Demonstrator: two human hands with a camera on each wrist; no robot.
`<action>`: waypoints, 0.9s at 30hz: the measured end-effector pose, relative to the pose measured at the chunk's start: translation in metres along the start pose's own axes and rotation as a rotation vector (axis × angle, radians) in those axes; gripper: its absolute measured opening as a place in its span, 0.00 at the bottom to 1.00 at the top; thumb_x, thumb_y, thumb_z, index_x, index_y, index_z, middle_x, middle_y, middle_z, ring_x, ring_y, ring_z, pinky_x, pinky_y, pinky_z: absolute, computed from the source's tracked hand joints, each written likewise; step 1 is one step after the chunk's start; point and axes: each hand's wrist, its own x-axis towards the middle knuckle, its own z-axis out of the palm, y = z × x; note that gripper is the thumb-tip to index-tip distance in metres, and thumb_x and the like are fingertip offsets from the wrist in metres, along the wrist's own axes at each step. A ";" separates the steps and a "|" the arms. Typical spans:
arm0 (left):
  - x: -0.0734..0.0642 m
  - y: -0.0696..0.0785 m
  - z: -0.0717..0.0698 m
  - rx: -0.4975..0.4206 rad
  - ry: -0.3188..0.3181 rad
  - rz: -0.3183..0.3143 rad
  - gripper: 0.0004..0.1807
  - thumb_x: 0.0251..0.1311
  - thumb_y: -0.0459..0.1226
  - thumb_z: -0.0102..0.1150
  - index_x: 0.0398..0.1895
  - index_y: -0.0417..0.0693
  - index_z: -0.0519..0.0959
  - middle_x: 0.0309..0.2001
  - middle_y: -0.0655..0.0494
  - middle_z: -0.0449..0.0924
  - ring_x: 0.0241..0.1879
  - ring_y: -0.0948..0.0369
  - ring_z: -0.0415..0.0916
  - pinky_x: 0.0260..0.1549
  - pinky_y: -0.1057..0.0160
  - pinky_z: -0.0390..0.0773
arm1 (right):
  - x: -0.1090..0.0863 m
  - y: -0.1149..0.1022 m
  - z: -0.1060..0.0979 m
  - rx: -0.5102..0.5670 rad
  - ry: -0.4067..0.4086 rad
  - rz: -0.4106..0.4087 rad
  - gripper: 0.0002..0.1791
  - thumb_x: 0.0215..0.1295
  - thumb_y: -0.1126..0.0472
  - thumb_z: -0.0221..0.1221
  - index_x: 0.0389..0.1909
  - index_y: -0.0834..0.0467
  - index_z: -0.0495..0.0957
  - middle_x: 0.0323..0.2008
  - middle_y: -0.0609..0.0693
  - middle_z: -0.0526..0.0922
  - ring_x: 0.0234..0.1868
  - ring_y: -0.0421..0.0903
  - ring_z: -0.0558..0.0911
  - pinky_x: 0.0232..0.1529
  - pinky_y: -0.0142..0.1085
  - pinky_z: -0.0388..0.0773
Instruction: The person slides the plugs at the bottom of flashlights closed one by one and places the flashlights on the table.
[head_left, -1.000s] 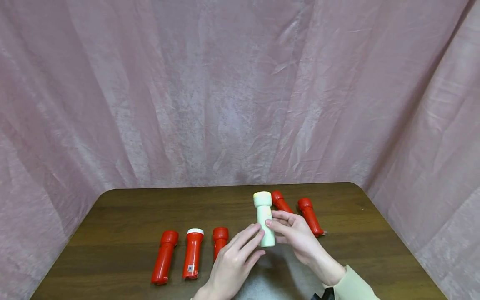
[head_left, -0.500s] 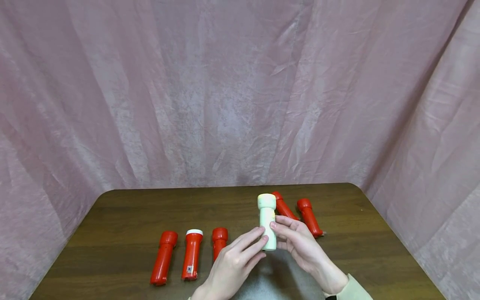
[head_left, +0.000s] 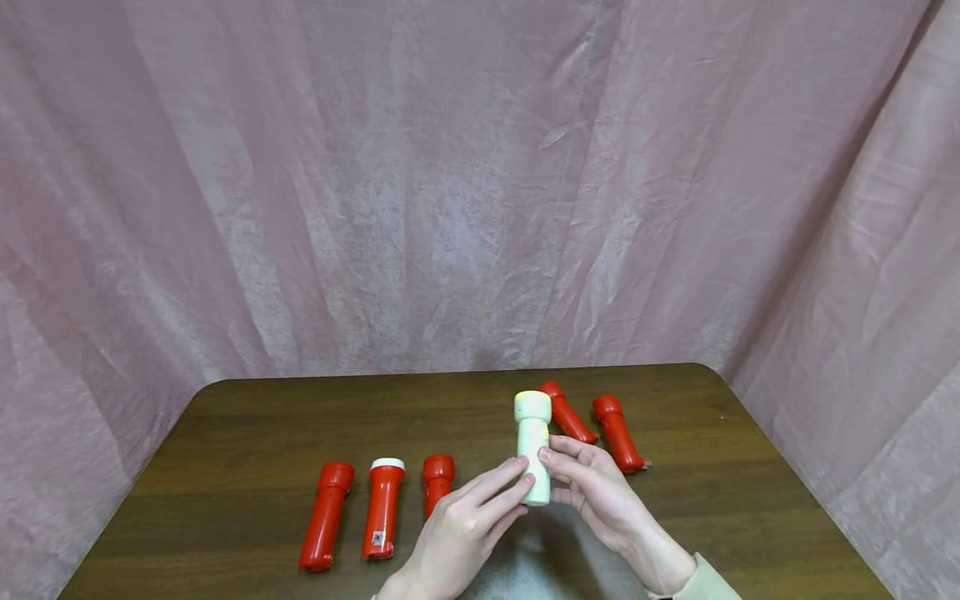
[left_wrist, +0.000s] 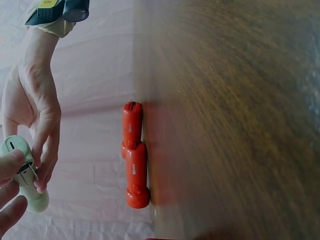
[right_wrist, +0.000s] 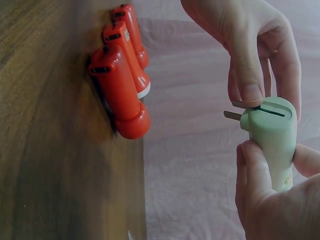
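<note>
A mint-green flashlight (head_left: 533,437) is held up over the table between both hands, its head pointing up and away. My right hand (head_left: 603,496) grips its barrel from the right, thumb on the near side. From the left, my left hand (head_left: 463,521) reaches to the tail end. In the right wrist view, two metal plug prongs (right_wrist: 233,115) stick out of the side of the tail, and the left thumb (right_wrist: 251,92) presses right at their base, with the other left fingers behind the barrel. The left wrist view also shows the prongs (left_wrist: 29,172) folded out.
On the wooden table (head_left: 247,433), three red flashlights (head_left: 383,512) lie in a row at the left, one with a white rim. Two more red flashlights (head_left: 618,435) lie slanted at the back right; one has metal showing at its tail. Pink curtains (head_left: 450,183) hang behind.
Over the last second, the mint-green flashlight and my right hand have shifted slightly down and to the right. My left hand stays at the tail. The red flashlights have not moved.
</note>
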 end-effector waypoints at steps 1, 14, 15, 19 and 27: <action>0.000 0.000 0.000 0.001 0.000 0.001 0.22 0.58 0.38 0.77 0.57 0.47 0.87 0.59 0.53 0.87 0.52 0.58 0.89 0.54 0.68 0.86 | 0.000 0.000 0.000 0.001 -0.002 0.000 0.18 0.81 0.62 0.52 0.64 0.66 0.71 0.45 0.40 0.91 0.47 0.35 0.90 0.49 0.32 0.88; -0.002 0.000 -0.002 -0.005 0.012 -0.001 0.15 0.75 0.43 0.60 0.56 0.48 0.88 0.58 0.53 0.88 0.52 0.58 0.90 0.53 0.69 0.86 | -0.001 0.006 0.003 -0.007 -0.020 -0.012 0.22 0.82 0.61 0.50 0.67 0.71 0.65 0.46 0.40 0.91 0.48 0.36 0.90 0.50 0.32 0.89; -0.002 0.000 -0.002 -0.005 0.010 -0.002 0.15 0.74 0.43 0.60 0.56 0.48 0.88 0.58 0.53 0.88 0.52 0.58 0.90 0.53 0.69 0.86 | -0.001 0.006 0.003 -0.004 -0.021 -0.011 0.22 0.82 0.61 0.50 0.67 0.71 0.65 0.46 0.41 0.91 0.48 0.35 0.90 0.50 0.32 0.89; -0.003 -0.001 -0.003 0.000 0.006 -0.001 0.15 0.74 0.43 0.61 0.56 0.48 0.88 0.57 0.54 0.89 0.52 0.58 0.91 0.52 0.70 0.86 | -0.001 0.007 0.005 0.007 -0.019 -0.004 0.21 0.82 0.61 0.50 0.66 0.71 0.65 0.45 0.40 0.91 0.47 0.35 0.90 0.50 0.31 0.89; -0.003 -0.001 -0.004 -0.013 0.006 0.002 0.15 0.74 0.43 0.60 0.56 0.48 0.87 0.57 0.53 0.89 0.51 0.58 0.91 0.52 0.70 0.86 | -0.003 0.006 0.008 0.010 -0.015 -0.001 0.23 0.82 0.60 0.50 0.67 0.72 0.64 0.46 0.40 0.91 0.48 0.35 0.90 0.52 0.32 0.88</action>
